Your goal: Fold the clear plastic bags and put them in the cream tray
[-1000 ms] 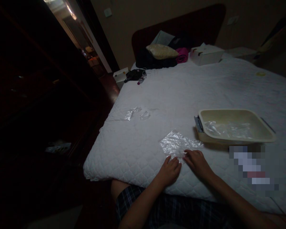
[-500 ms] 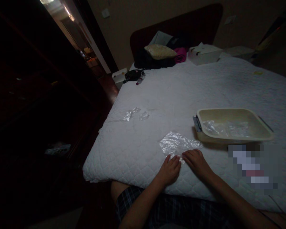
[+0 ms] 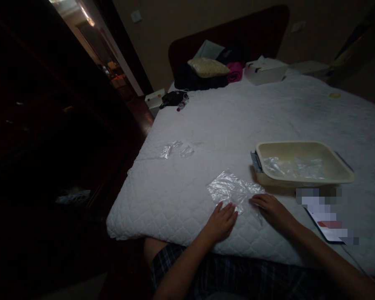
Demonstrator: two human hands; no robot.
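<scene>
Currently, head view, the only one: clear plastic film (image 3: 225, 186) is lying on the white bed (image 3: 162, 191), near the person's edge, left of the basin (image 3: 300, 151). Left hand (image 3: 221, 218) is resting palm down on the film's near edge, fingers stretched out; grip wide, seemingly pressing rather than clasping. Right hand (image 3: 268, 208) is sitting at the film's right side, fingers curled and bunched; grip looking narrow, but thumb and fingertips aren't showing well enough, so can't tell if it's really pinching. Step in hand, my read: straightening the crumpled film, left anchoring, right working the edge. Next move is probably calling for a firm left press and a light outward pull on the right, low to the bed, so the film isn't sliding or bunching. Orientation: one corner is pointing away from the person, toward the headboard (image 3: 253, 33), another is pointing left, and a narrow tail is reaching right toward the basin. Long axis is running roughly left to right, right end slanting toward the person; near edge is partly hiding under the hands, so not certain. More plastic (image 3: 309, 166) is lying inside the basin; two small scraps (image 3: 170, 149) are lying farther out, left of the film.
</scene>
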